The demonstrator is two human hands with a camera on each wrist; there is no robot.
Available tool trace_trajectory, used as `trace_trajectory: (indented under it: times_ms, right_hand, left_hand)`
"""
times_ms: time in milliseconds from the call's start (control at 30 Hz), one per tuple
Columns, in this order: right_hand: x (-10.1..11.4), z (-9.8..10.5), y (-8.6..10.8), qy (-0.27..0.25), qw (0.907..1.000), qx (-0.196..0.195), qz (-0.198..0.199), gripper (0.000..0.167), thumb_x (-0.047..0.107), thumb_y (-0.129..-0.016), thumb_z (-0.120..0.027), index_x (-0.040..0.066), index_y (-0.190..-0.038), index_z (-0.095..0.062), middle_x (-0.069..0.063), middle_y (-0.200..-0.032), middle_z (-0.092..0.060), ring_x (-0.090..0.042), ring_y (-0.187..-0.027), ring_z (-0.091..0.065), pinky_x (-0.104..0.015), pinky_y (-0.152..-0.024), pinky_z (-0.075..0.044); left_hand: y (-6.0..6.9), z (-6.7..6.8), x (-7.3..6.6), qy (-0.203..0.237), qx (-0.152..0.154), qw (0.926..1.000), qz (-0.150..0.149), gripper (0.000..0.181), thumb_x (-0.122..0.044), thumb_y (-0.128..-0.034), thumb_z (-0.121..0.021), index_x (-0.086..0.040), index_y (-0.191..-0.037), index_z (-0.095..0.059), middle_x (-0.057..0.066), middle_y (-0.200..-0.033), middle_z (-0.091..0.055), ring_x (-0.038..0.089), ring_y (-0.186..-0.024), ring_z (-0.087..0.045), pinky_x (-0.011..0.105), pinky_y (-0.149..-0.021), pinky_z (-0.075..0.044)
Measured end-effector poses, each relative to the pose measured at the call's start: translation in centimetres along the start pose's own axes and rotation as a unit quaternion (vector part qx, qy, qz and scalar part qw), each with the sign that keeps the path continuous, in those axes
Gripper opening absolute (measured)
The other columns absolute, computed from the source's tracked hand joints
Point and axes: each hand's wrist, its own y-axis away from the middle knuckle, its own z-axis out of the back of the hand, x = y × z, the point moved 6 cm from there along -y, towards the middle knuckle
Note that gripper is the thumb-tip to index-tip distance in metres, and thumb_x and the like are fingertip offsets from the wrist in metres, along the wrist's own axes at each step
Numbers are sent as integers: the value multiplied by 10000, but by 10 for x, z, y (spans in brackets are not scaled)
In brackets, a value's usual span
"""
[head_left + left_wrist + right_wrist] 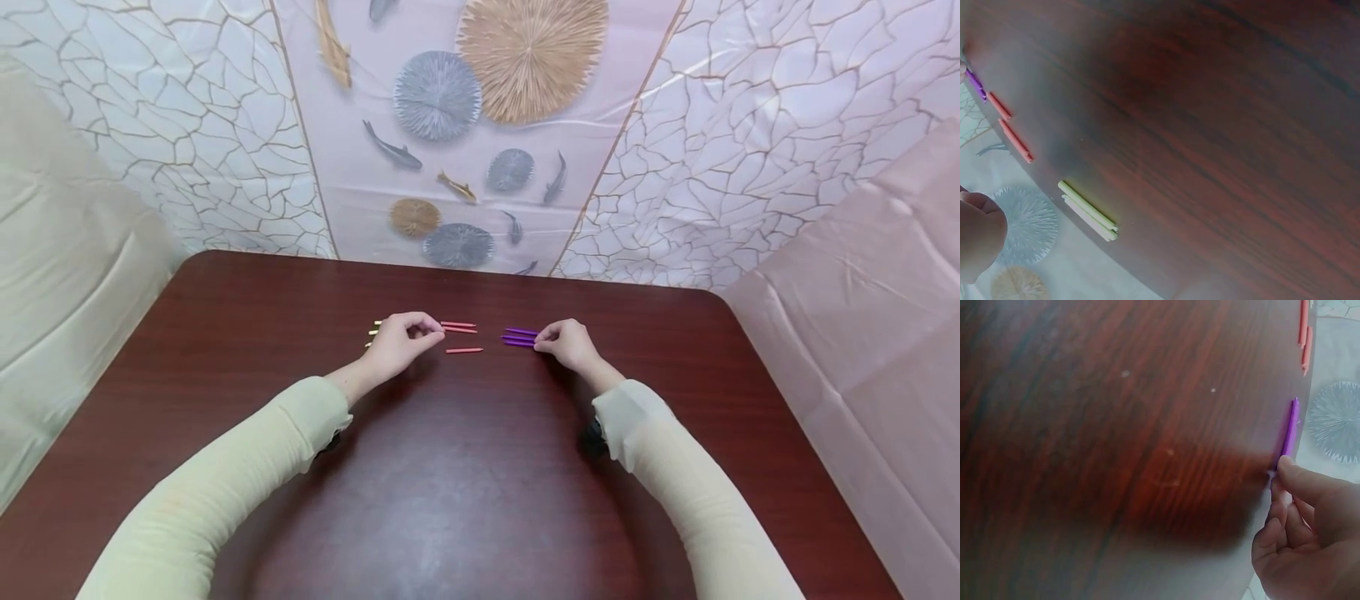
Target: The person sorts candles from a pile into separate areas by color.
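Note:
On the brown table my right hand (570, 346) pinches at the near ends of purple crayons (517, 337) lying side by side. In the right wrist view the thumb of my right hand (1310, 525) presses on a purple crayon (1290, 428), with the other fingers curled below. My left hand (405, 342) is over the left ends of two red crayons (459, 327), its thumb and forefinger close together and nothing seen between them. A third red crayon (465, 351) lies nearer to me. Yellow crayons (1088, 209) are partly hidden behind the left hand in the head view.
The dark wooden table (450, 467) meets a patterned wall cloth (480, 183) at its far edge. Pale padded coverings (847, 300) stand along both sides.

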Motion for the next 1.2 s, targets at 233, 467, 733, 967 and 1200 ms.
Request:
trace_trajectory:
  times_ms: [233, 467, 733, 967, 1200]
  right_hand:
    - [-6, 0, 1, -53, 9998, -101, -155, 106, 138, -783, -732, 37, -816, -729, -78, -772, -715, -177, -758, -594, -254, -705, -438]
    - [-10, -1, 2, -87, 9997, -98, -218, 123, 155, -787, -731, 39, -825, -715, -53, -729, -694, -110, -674, -558, -227, -656, -416]
    - [-6, 6, 5, -210, 9994, -192, -214, 139, 169, -793, -729, 35, -830, -722, -29, -679, -674, -75, -617, -512, -223, -625, -407]
    - [-1, 21, 4, -303, 9988, -365, -80, 172, 205, -829, -688, 41, -872, -718, -69, -777, -692, -158, -709, -541, -237, -646, -411]
    - [16, 37, 14, -267, 9973, -616, 313, 274, 262, -894, -605, 24, -1007, -677, -158, -995, -688, -270, -901, -593, -363, -795, -454]
  left_hand:
    - [4, -1, 2, 42, 14, 10000, -41, 79, -100, -838, -676, -31, -870, -696, 72, -744, -624, 119, -649, -470, 196, -607, -385]
    - [6, -1, 5, 45, 26, 10000, -19, 85, -94, -839, -671, -19, -873, -693, 75, -741, -621, 119, -653, -468, 195, -611, -383]
    - [7, 4, 9, -31, -16, 10000, 36, 80, -90, -834, -676, -27, -876, -699, 66, -725, -622, 127, -650, -479, 196, -607, -387]
    - [5, 22, 12, -199, -197, 9994, 203, 169, -163, -882, -633, -35, -977, -690, 84, -779, -617, 178, -718, -491, 231, -641, -380]
    - [8, 39, 11, -320, -78, 9991, 273, 267, -187, -918, -579, -20, -1124, -615, 182, -1051, -640, 291, -924, -620, 359, -816, -489]
